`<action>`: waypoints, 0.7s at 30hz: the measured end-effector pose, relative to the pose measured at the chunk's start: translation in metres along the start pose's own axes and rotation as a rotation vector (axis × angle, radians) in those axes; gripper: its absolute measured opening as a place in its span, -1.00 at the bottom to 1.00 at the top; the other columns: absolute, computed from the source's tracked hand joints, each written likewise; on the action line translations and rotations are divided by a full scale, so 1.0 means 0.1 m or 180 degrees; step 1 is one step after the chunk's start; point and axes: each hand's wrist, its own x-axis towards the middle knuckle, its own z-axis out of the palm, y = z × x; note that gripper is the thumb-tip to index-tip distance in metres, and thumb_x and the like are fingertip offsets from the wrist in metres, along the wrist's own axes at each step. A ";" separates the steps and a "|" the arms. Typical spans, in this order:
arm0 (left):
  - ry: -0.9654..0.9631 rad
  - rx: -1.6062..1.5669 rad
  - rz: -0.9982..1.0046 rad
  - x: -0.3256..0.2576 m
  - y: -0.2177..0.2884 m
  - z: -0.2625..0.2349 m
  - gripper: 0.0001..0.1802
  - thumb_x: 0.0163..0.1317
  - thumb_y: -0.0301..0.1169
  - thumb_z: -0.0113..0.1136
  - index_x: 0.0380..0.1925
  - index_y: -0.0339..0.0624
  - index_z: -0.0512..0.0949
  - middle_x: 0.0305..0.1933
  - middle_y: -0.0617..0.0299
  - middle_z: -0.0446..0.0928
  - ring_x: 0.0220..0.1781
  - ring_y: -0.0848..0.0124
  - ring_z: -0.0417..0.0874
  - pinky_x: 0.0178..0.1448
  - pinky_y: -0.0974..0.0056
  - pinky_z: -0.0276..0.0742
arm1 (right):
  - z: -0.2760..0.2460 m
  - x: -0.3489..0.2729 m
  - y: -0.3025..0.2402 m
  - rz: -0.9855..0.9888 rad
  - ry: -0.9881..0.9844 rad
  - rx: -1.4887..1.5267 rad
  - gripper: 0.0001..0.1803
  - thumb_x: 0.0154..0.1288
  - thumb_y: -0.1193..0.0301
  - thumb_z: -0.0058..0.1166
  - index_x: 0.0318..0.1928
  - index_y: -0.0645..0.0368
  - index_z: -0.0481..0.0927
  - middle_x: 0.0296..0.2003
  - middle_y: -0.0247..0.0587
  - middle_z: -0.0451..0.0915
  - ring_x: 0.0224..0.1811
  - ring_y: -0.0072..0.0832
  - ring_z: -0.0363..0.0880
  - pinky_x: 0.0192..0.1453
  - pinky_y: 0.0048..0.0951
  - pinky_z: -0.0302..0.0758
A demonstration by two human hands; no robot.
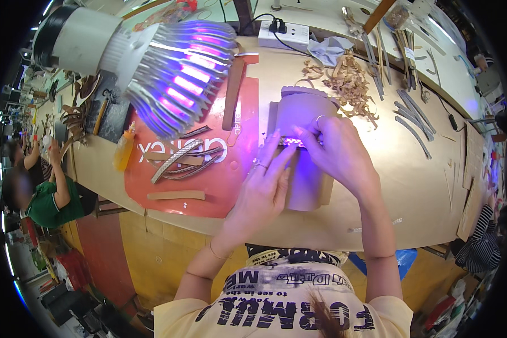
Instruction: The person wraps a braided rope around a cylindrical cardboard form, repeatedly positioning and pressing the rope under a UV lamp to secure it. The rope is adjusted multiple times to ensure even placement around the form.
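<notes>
A brown, rounded block (pixel 310 188) with a scalloped far end stands or lies in front of me on the table. Across its middle runs a narrow, sparkling strip (pixel 292 142), lit purple. My left hand (pixel 263 183) wears a ring and holds the strip's left part against the block with thumb and fingertips. From the right, my right hand (pixel 343 152) pinches the strip near its other end. The fingers hide much of the strip. A large finned lamp (pixel 177 79) hangs at the upper left, glowing purple between its fins.
On a red mat (pixel 208 204) lie braided strips (pixel 177 160) and a flat brown strip (pixel 176 195). An orange-yellow bottle (pixel 124 149) stands beside it. Curled shavings (pixel 349 84), grey strips (pixel 417 115) and a power strip (pixel 284 36) lie farther off. Another person (pixel 53 203) works at the left.
</notes>
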 end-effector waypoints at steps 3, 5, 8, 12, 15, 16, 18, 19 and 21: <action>0.0034 0.0137 0.0104 0.00 0.00 0.08 -0.49 0.35 -0.47 0.10 0.31 -0.18 0.34 0.43 -0.20 0.22 0.34 -0.17 0.39 0.31 -0.06 0.41 | -0.05 0.02 -0.02 0.0076 -0.0118 -0.0015 -0.58 0.30 0.22 0.23 -0.48 0.41 0.62 -0.65 0.06 0.53 -0.66 -0.28 0.50 -0.49 -0.32 0.40; 0.0009 -0.0031 -0.0041 0.00 0.00 0.12 -0.49 0.34 -0.43 0.16 0.28 -0.20 0.37 0.42 -0.20 0.24 0.33 -0.15 0.42 0.29 -0.03 0.44 | -0.10 0.02 -0.01 0.0164 -0.0290 -0.0080 -0.55 0.29 0.19 0.24 -0.48 0.42 0.61 -0.66 0.04 0.53 -0.65 -0.35 0.50 -0.50 -0.34 0.39; -0.0045 -0.0301 -0.0185 -0.01 -0.01 0.13 -0.50 0.32 -0.47 0.17 0.27 -0.20 0.40 0.42 -0.24 0.24 0.42 -0.12 0.32 0.35 0.02 0.39 | -0.15 0.02 0.02 0.0168 -0.0440 -0.0105 -0.54 0.29 0.18 0.26 -0.47 0.41 0.61 -0.67 -0.03 0.51 -0.66 -0.45 0.43 -0.52 -0.38 0.36; 0.0052 -0.0124 0.0024 -0.02 -0.04 0.13 -0.48 0.30 -0.47 0.18 0.28 -0.19 0.39 0.47 -0.31 0.12 0.44 -0.19 0.27 0.35 0.00 0.39 | -0.19 -0.04 0.05 0.0137 -0.0310 0.0105 -0.61 0.28 0.25 0.28 -0.44 0.39 0.59 -0.68 -0.15 0.48 -0.67 -0.53 0.33 -0.53 -0.43 0.30; 0.0133 -0.0224 -0.0076 -0.03 -0.03 0.15 -0.47 0.30 -0.48 0.18 0.29 -0.13 0.40 0.50 -0.34 0.03 0.45 -0.25 0.23 0.36 -0.02 0.37 | -0.22 -0.09 0.06 0.0237 -0.0345 0.0119 -0.66 0.30 0.31 0.26 -0.43 0.39 0.57 -0.68 -0.21 0.47 -0.65 -0.59 0.30 -0.53 -0.47 0.28; 0.0194 -0.0326 -0.0129 -0.03 -0.02 0.15 -0.46 0.30 -0.48 0.18 0.30 -0.10 0.40 0.51 -0.35 0.00 0.45 -0.27 0.22 0.36 -0.02 0.36 | -0.23 -0.10 0.06 0.0187 -0.0335 0.0129 -0.68 0.30 0.34 0.26 -0.43 0.39 0.57 -0.68 -0.23 0.46 -0.65 -0.61 0.29 -0.52 -0.48 0.28; 0.0122 -0.0116 -0.0125 -0.02 -0.02 0.17 -0.46 0.30 -0.46 0.18 0.31 -0.03 0.41 0.51 -0.34 -0.02 0.46 -0.27 0.21 0.38 -0.03 0.33 | -0.24 -0.10 0.08 0.0339 -0.0336 0.0120 -0.68 0.34 0.35 0.22 -0.43 0.39 0.57 -0.67 -0.30 0.46 -0.63 -0.67 0.26 -0.53 -0.51 0.24; 0.0119 -0.0041 -0.0111 -0.02 -0.02 0.17 -0.46 0.30 -0.46 0.18 0.31 0.00 0.41 0.52 -0.34 -0.03 0.46 -0.27 0.20 0.40 -0.04 0.31 | -0.24 -0.10 0.09 0.0332 -0.0334 0.0159 -0.69 0.36 0.36 0.21 -0.43 0.39 0.57 -0.67 -0.33 0.46 -0.63 -0.69 0.25 -0.54 -0.53 0.22; 0.0056 0.0025 -0.0075 0.00 -0.01 0.18 -0.46 0.31 -0.44 0.17 0.31 0.03 0.41 0.52 -0.34 -0.06 0.46 -0.27 0.19 0.40 -0.05 0.30 | -0.23 -0.08 0.12 0.0609 -0.0296 0.0243 -0.68 0.36 0.35 0.19 -0.43 0.40 0.58 -0.71 -0.26 0.39 -0.65 -0.61 0.21 -0.55 -0.46 0.22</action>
